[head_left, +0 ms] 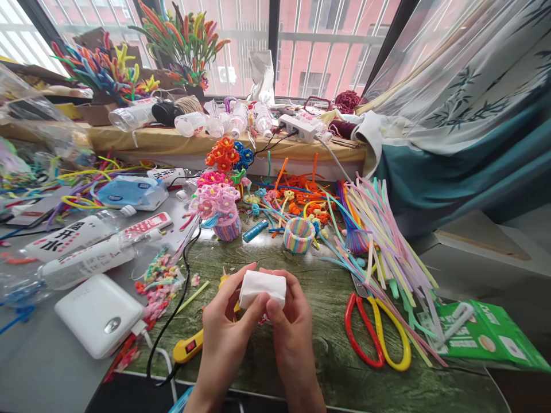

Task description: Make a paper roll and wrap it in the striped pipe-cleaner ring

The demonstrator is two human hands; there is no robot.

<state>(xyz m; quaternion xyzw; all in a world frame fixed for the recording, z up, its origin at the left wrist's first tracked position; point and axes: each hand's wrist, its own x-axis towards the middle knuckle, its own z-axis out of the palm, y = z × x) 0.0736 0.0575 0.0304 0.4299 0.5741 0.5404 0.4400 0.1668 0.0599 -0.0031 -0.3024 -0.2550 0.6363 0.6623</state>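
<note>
Both hands meet above the table's front middle, pinching a small white block that looks like folded paper or tissue. My left hand grips its left side, with the thumb pressed on its near face. My right hand wraps the right side, its thumb beside the other one. Some red marking shows just under the block. A yellow glue gun with a red switch lies partly hidden beneath my left hand. Beyond the hands are a striped pipe-cleaner basket and a pot of pink fuzzy flowers.
Scissors with red and yellow handles lie right, near a pipe-cleaner bundle and a green packet. Left are a white power bank, a black cable and plastic bottles. A power strip sits on the sill.
</note>
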